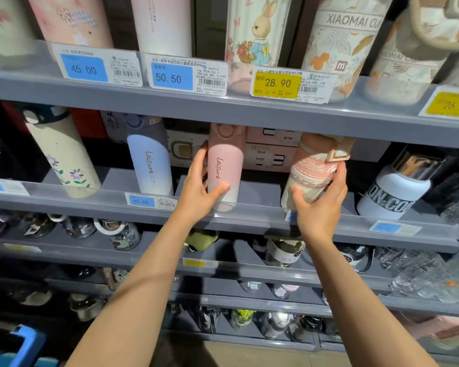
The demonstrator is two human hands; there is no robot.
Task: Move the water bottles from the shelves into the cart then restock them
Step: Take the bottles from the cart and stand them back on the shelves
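Note:
On the second shelf [249,221] a pink "Leisure" bottle [224,165] stands upright, and my left hand [196,192] is wrapped around its lower half. Just to its right, my right hand [321,205] grips a pink and cream bottle with a strap [310,170], which is tilted to the right. A blue "Leisure" bottle [150,162] stands left of the pink one. At the bottom left corner a blue cart edge [24,345] shows.
A cream floral bottle [61,154] leans at the left, and a white and chrome bottle [398,186] at the right. The top shelf holds tall printed bottles behind price tags [276,84]. Lower shelves carry glass jars and cups.

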